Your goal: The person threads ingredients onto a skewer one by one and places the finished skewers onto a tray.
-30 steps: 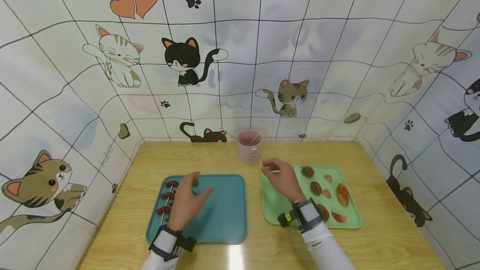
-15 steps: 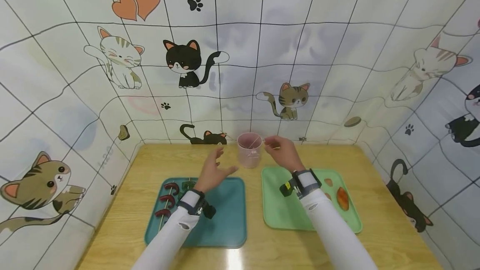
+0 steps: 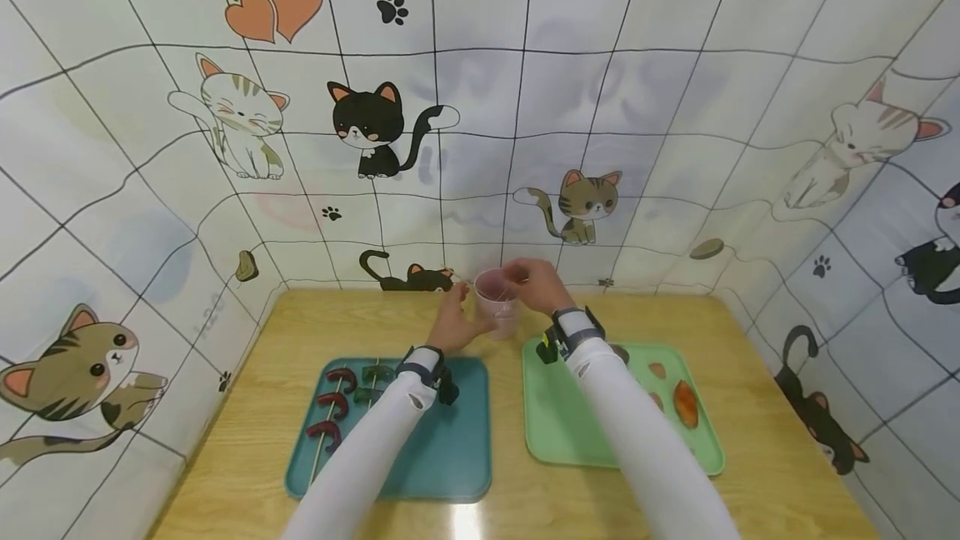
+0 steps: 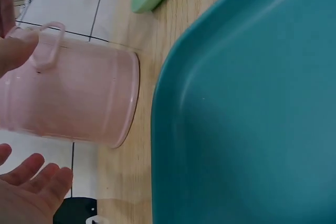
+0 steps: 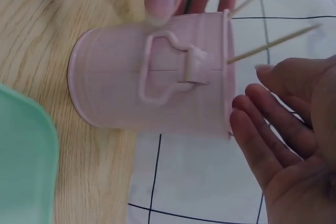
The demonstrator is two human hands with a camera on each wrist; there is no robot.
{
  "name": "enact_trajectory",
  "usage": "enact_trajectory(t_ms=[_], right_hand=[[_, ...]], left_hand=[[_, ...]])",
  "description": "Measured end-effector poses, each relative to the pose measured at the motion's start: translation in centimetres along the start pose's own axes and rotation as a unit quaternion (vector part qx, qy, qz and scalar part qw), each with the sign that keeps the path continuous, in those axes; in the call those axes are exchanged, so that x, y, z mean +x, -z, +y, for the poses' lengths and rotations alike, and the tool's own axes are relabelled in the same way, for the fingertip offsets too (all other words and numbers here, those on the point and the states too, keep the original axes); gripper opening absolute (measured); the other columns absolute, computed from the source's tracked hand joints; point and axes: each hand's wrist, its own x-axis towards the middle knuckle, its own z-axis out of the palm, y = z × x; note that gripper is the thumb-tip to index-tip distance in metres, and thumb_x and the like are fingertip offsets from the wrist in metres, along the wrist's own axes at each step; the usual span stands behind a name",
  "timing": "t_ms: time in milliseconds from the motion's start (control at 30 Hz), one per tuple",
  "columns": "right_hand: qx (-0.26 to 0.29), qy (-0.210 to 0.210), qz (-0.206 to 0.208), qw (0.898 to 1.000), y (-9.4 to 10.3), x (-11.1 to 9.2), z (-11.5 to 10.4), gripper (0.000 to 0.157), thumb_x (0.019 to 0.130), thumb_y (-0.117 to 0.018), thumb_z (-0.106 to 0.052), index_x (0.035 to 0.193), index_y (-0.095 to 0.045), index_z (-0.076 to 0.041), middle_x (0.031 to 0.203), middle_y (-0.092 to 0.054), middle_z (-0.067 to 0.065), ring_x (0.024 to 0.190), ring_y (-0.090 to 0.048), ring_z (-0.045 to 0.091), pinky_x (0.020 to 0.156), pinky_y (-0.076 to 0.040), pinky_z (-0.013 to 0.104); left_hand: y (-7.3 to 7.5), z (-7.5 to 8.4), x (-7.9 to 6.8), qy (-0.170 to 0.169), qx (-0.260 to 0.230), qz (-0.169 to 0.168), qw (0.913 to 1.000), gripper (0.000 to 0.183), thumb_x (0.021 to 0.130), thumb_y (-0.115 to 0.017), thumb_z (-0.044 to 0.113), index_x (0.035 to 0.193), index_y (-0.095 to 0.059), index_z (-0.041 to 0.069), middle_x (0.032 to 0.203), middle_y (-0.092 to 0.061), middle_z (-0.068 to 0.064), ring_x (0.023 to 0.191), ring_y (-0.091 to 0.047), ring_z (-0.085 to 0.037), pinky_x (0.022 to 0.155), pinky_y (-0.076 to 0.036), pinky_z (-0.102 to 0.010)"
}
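Note:
A small pink bucket with looped handles stands upright at the back of the table. Two thin wooden sticks poke out over its rim in the right wrist view. My left hand is at the bucket's left side, thumb in front and fingers spread past the far side; firm contact cannot be told. At the rim, my right hand has its thumb and fingers apart beside the sticks, pinching none of them visibly. Its fingertips lie close to the rim.
On the teal tray at left lie a stick with dark red curled pieces and one with green pieces. The green tray at right holds an orange-brown piece and small slices, partly behind my right sleeve. A patterned wall stands behind.
My left hand has moved from above the teal tray forward and right to the bucket. My right hand has gone from the green tray's back corner to the bucket's rim.

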Motion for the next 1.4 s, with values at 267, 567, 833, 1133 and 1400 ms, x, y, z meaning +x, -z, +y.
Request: enact_trajectory(t_ms=[267,567,833,1133,1400], right_hand=[[-0.033,0.004,-0.039,0.999,-1.5,2.0,0.2,0.021,0.095,-0.070,-0.007,0.116,-0.074,-0.007,0.112,-0.075,0.011,0.105,-0.070,0.026,0.092,-0.057,0.041],[-0.033,-0.010,-0.066,0.997,-3.2,3.4,0.3,0.018,0.093,-0.069,-0.003,0.107,-0.078,-0.011,0.109,-0.077,0.007,0.107,-0.069,0.023,0.097,-0.055,0.040],[-0.048,-0.022,-0.049,0.997,-3.9,3.3,0.3,0.014,0.094,-0.069,-0.004,0.099,-0.079,-0.011,0.103,-0.077,0.005,0.101,-0.066,0.022,0.090,-0.055,0.037],[-0.043,-0.011,-0.034,0.998,-3.6,3.2,0.7,0.009,0.094,-0.071,-0.009,0.094,-0.078,-0.013,0.101,-0.075,0.004,0.099,-0.067,0.022,0.092,-0.055,0.039],[0.006,-0.001,0.005,1.000,-3.2,2.7,1.3,0.007,0.094,-0.071,-0.012,0.099,-0.076,-0.014,0.105,-0.074,0.005,0.102,-0.069,0.023,0.093,-0.058,0.041]], left_hand=[[-2.0,-1.6,2.0,-0.038,-0.027,0.006,0.9989,0.095,0.079,-0.089,0.033,0.155,-0.036,0.012,0.155,-0.046,-0.011,0.142,-0.047,-0.032,0.114,-0.042,-0.054],[-2.8,-1.4,1.6,-0.028,-0.049,0.029,0.9980,0.081,0.083,-0.086,0.028,0.150,-0.043,0.012,0.151,-0.050,-0.011,0.140,-0.049,-0.032,0.114,-0.043,-0.053],[-2.8,-1.6,1.5,-0.030,-0.049,0.024,0.9981,0.080,0.086,-0.084,0.027,0.152,-0.040,0.012,0.151,-0.049,-0.011,0.138,-0.050,-0.033,0.113,-0.044,-0.053],[-2.8,-1.2,1.4,-0.031,-0.046,0.021,0.9982,0.080,0.087,-0.083,0.023,0.152,-0.039,0.011,0.153,-0.048,-0.013,0.140,-0.049,-0.034,0.115,-0.043,-0.051],[-2.6,-0.6,1.2,-0.005,-0.037,0.018,0.9991,0.081,0.087,-0.082,0.018,0.153,-0.037,0.009,0.153,-0.046,-0.014,0.140,-0.048,-0.033,0.115,-0.043,-0.051]])
